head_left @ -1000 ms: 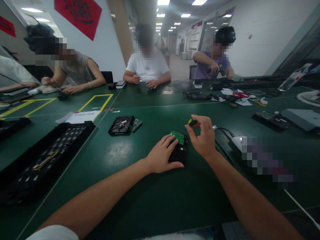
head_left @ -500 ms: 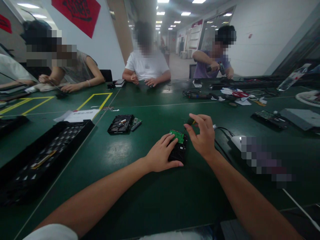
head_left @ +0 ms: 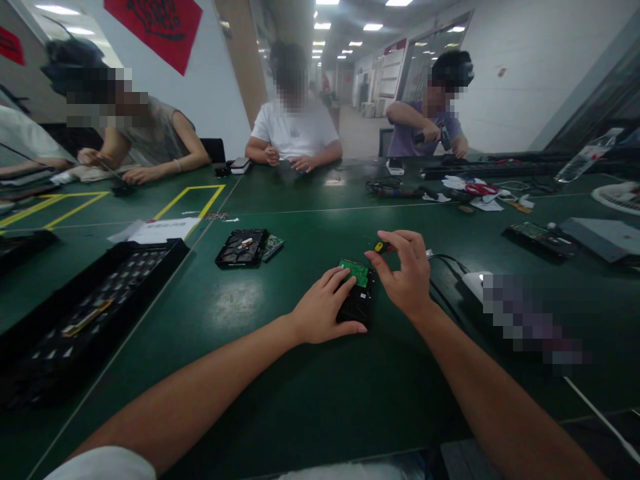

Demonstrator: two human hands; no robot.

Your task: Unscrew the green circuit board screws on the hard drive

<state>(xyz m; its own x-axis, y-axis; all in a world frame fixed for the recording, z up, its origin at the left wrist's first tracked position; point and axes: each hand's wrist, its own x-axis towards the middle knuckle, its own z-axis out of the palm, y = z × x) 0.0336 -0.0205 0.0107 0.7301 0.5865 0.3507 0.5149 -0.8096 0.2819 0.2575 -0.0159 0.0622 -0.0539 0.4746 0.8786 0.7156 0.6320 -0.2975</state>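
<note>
A black hard drive (head_left: 358, 303) with a green circuit board (head_left: 356, 272) on top lies on the green table (head_left: 280, 400) in front of me. My left hand (head_left: 323, 310) rests on the drive, fingers spread over its near and left side, thumb along the front edge. Just right of the board, my right hand (head_left: 407, 273) is closed in a pinch on a small screwdriver with a yellow-and-black handle (head_left: 381, 247), held over the drive's far right corner.
A second black hard drive (head_left: 243, 248) lies further left. A long black tray (head_left: 75, 313) sits at the left. Cables (head_left: 447, 280) and a white device run right of my hand. Three people sit across the table, their hands busy. Another drive (head_left: 543, 237) lies far right.
My right hand has turned slightly around the screwdriver handle, its fingers shifting. My left hand and the drive have stayed in place.
</note>
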